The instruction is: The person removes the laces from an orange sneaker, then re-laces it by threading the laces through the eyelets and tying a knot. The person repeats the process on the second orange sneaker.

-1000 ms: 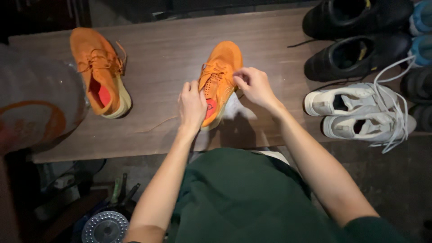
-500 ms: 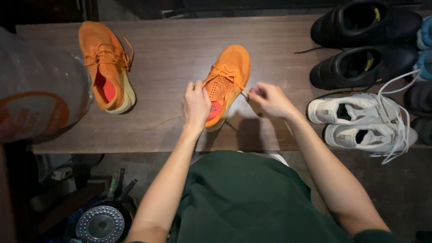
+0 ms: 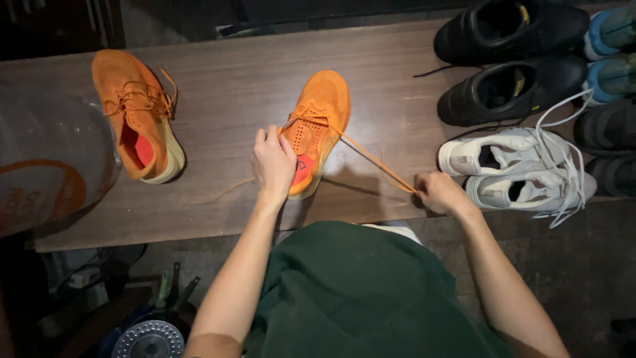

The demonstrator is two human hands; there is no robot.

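orange mesh shoe (image 3: 318, 126), lace (image 3: 371, 161) taut

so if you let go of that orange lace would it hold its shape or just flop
Probably flop: the orange lace runs straight only because the right hand pulls it taut from the orange shoe. Its other end lies slack and curved on the wooden bench. It looks thin, so likely light.

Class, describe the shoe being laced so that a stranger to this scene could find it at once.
Start at the long brown wooden bench. Near its middle lies an orange shoe, steadied by the left hand while the right hand pulls its orange lace taut. Unlike the other orange shoe lying untouched further left, this one is being handled.
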